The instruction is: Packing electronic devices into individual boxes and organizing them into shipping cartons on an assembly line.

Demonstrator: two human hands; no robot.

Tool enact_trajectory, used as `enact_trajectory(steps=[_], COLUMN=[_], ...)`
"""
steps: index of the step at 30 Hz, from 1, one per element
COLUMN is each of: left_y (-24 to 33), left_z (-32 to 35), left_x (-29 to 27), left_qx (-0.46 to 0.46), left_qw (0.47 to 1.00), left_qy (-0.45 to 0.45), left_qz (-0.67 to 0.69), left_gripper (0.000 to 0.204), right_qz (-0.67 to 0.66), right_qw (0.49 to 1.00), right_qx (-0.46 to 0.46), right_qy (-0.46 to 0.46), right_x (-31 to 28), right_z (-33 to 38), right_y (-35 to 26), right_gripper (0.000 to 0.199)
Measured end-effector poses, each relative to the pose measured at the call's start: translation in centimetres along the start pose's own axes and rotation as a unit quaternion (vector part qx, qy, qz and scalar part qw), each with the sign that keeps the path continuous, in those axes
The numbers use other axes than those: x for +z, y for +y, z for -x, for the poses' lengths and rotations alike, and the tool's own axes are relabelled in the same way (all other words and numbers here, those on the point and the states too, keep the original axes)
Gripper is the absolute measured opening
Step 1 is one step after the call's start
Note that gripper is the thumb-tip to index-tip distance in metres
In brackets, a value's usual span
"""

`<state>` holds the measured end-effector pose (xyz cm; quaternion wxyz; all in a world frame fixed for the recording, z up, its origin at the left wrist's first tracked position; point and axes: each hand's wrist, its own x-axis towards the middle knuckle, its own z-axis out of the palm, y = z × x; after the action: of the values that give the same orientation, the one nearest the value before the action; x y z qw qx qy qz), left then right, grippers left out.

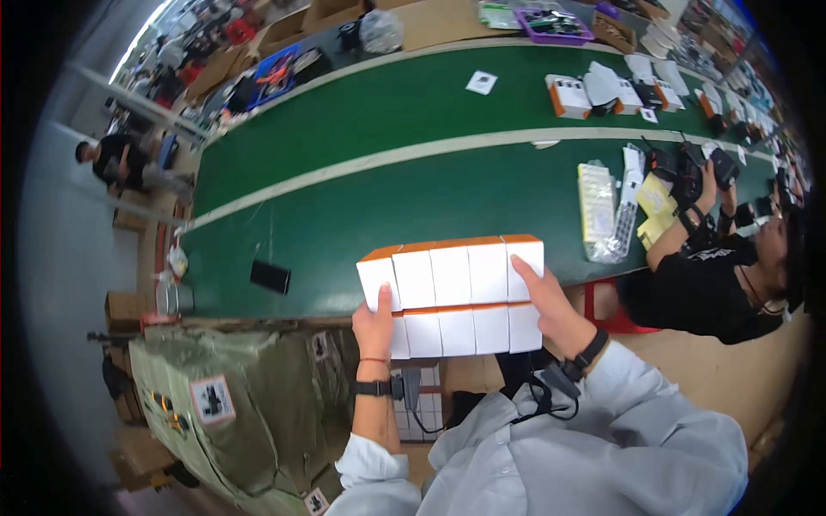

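A person in a pale work coat holds a block of small white boxes with orange tops [454, 297] at the near edge of a long green conveyor belt [361, 129], the boxes packed side by side in two rows, five across in each. The left hand [373, 323] clasps the block's left end, thumb laid over the front face of the end box; its other fingers are hidden behind the block. The right hand [551, 301] presses against the right end, fingers spread flat up the side of the top row, so the block is squeezed between the two hands rather than pinched. What the boxes hold cannot be seen, as all are closed. Both wrists carry dark bands, and a cable runs from the right one. On the belt, well to the left of the block, lies a small black flat object [270, 276] too indistinct to identify. To the right, a clear plastic bag [600, 213] holds pale yellowish sheets or pads, their detail lost in glare. A co-worker in a black shirt [714, 288], partly cut off by the dark rim of the view, handles black devices [693, 168] at the belt's edge. Farther up the belt sit more white-and-orange boxes [570, 96], and a purple tray [555, 26] holds small mixed parts that are hard to make out. A green-wrapped bundle [232, 404] stands at lower left.
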<state>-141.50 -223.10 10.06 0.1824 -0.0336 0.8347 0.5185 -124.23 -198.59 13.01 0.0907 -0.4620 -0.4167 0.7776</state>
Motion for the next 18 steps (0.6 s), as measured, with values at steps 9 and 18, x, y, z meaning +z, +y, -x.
enact_trajectory(steps=[9, 18], left_y=[6.5, 10.0], left_z=[-14.5, -18.8], left_x=[17.0, 21.1], left_qx=[-0.038, -0.022], left_qw=[0.954, 0.955], left_qy=[-0.030, -0.002], left_qz=[-0.296, -0.297], left_gripper=[0.089, 0.088], right_qz=[0.183, 0.240], right_qw=[0.975, 0.959], right_qx=[0.104, 0.041], right_qy=[0.073, 0.144], right_x=[-5.4, -5.6], right_z=[-17.7, -25.3], right_y=[-10.2, -13.7], right_gripper=[0.099, 0.099])
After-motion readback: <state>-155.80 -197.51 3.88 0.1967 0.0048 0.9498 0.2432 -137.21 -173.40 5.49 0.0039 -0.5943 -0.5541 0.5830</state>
